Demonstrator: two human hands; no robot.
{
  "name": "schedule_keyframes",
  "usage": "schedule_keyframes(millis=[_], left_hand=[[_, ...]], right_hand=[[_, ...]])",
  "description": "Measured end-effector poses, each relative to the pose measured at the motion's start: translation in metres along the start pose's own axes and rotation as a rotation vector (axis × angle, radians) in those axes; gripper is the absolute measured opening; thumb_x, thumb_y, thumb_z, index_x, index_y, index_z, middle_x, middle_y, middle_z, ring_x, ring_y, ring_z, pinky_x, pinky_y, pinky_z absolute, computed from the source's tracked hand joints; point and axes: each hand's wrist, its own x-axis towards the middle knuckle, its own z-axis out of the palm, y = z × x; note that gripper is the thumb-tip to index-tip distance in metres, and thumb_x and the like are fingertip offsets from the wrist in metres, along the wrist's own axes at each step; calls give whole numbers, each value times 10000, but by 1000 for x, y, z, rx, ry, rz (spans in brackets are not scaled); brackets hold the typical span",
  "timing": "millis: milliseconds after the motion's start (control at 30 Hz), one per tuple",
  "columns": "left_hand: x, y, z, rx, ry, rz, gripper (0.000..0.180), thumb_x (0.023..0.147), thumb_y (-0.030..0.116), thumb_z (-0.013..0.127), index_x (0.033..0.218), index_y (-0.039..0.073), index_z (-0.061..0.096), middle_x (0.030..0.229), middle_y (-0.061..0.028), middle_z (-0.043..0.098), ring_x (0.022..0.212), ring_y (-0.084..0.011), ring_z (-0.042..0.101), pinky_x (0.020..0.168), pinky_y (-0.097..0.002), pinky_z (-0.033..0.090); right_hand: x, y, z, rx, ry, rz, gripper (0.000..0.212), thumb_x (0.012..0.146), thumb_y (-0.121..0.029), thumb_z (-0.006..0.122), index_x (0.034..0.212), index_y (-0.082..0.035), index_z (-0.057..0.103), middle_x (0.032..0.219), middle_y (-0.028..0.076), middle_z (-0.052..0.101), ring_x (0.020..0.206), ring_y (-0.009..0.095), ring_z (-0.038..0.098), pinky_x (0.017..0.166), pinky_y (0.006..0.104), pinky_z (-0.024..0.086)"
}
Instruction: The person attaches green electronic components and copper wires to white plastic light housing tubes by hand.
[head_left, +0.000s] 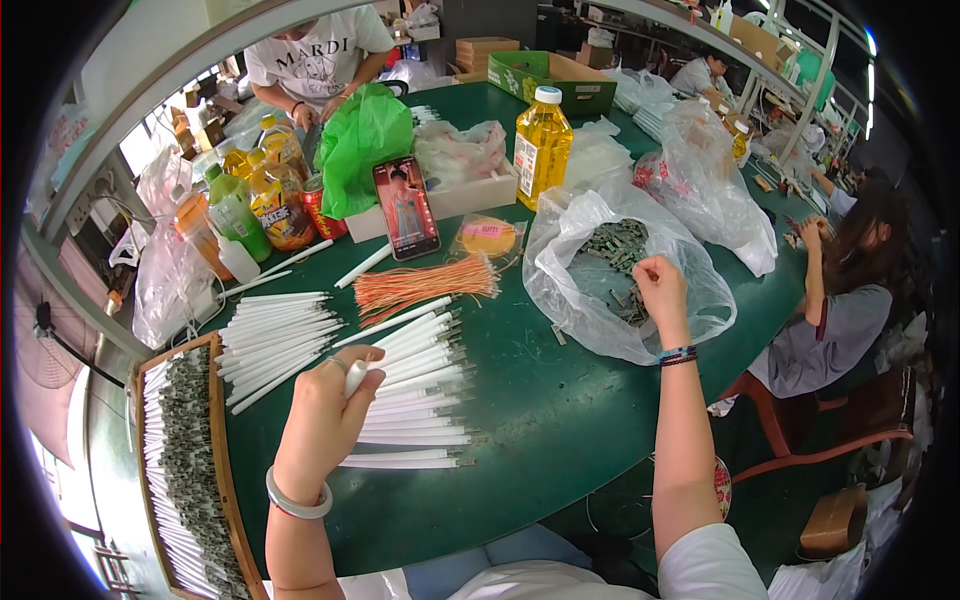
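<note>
My left hand [322, 410] is closed round a white tube [356, 374], whose end pokes up between thumb and forefinger. Just beyond and beside it, white tubes with small metallic-looking ends [415, 415] lie in a fanned row. Another pile of white tubes [270, 335] lies to the left. My right hand [661, 290] is over an opened clear plastic bag [560, 290], fingertips pinched together. Inside the bag are many small green circuit boards [615, 245]. Whether a board is between those fingertips is too small to make out.
Orange wires [425, 290] lie behind the tubes, below a propped phone [407, 215]. Drink bottles [240, 220] crowd the left; a yellow bottle [543, 150] stands behind the bag. A wooden tray [222, 450] of tubes is at left. Co-workers sit or stand around.
</note>
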Motion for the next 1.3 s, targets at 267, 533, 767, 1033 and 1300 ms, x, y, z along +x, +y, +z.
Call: schedule_keyframes(millis=[267,533,767,1033,1300], left_hand=[[-7,18,1,-456,-141,-159,142,829,81,516,805,-32,598,490,29,444,415,-19,361,381,-177,272],[-10,24,19,-970,-254,-396,187,831,168,575,844,-15,610,516,25,462,435,-29,385,391,-184,305],[-13,16,19,-905,-137,-349,167,812,138,597,857,-23,590,510,11,480,422,-35,391,383,-188,304],[-6,17,12,-886,-267,-313,378,870,91,421,1204,-85,393,691,-50,513,542,-68,414,491,-193,349],[-10,24,8,-751,-271,-156,407,849,12,444,1238,-75,362,770,-55,547,562,-80,480,517,-198,408]], right_hand=[[-69,-144,18,1216,-382,32,283,866,-88,474,1123,-4,389,859,127,603,763,193,596,728,304,475],[-132,-207,52,1813,-664,-129,175,880,-24,398,1054,-36,395,967,153,575,1115,252,447,879,370,414],[-141,-216,49,1624,-659,-6,240,857,-81,504,1074,-45,409,984,146,572,1000,210,522,873,348,408],[-113,-214,45,1498,-356,47,234,804,4,550,1027,13,476,900,69,547,826,100,524,766,224,416],[-113,-222,31,1434,-513,-87,280,744,81,562,1007,29,478,878,56,533,816,91,520,739,224,434]])
